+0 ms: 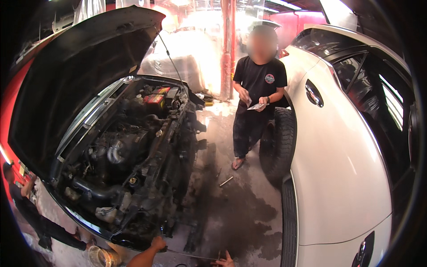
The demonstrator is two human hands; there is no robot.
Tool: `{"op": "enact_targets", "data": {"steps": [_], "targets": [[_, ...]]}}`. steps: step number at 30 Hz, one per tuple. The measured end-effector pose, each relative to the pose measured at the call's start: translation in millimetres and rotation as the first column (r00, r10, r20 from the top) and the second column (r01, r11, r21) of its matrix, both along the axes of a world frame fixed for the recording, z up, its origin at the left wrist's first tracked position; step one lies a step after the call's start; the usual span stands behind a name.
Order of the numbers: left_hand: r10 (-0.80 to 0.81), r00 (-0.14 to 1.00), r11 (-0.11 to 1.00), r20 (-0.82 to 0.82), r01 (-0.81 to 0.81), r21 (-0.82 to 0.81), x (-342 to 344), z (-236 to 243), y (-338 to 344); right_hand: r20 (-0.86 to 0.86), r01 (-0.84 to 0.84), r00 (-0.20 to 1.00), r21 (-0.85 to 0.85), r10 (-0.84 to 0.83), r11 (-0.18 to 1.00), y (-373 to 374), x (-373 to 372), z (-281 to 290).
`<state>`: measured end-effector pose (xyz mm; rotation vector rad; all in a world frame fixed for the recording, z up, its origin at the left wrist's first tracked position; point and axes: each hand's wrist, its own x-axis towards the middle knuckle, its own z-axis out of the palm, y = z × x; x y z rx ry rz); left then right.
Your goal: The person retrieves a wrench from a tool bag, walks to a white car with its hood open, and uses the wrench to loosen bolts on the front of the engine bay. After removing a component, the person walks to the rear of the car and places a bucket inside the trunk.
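At the near front corner of the open engine bay (129, 147), my left hand (158, 243) is closed, its fingers curled round something I cannot make out. A small shiny metal piece (162, 230) shows just beyond it. From beside this hand a thin cable (191, 255) stretches right, low over the floor, to my right hand (224, 261). That hand is partly cut off by the lower edge. One finger points up, while the others meet the cable's end.
The raised hood (80, 66) rests on a prop rod. A person (260, 84) holding a small white packet stands beside the white car (338, 133). Another person (40, 213) is at far left, near a bucket (104, 257). A metal tube (226, 181) lies on the stained floor.
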<state>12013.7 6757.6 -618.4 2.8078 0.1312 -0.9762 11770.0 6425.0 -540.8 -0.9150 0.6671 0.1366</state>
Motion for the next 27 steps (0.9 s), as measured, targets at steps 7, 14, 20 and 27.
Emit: {"op": "enact_targets", "data": {"steps": [7, 14, 20, 27], "targets": [[0.076, 0.997, 0.997, 0.001, -0.076, -0.023, -3, 14, -16, -0.024, -0.182, 0.970, 0.586, 0.242, 0.790, -30, 0, -41], [0.098, 0.995, 0.995, 0.036, -0.097, -0.032, -10, 17, -4, 0.033, -0.342, 0.940, 0.064, 0.341, 0.938, -22, 9, -24], [0.034, 0.996, 0.998, 0.077, -0.030, -0.046, -6, 10, -7, 0.026, -0.282, 0.756, -0.888, 0.654, 0.362, -35, 17, 5], [-0.058, 0.997, 0.998, -0.050, 0.059, 0.007, 2, 13, -6, 0.198, -0.124, 0.767, -0.888, 0.610, 0.444, -35, 4, 1]]}}
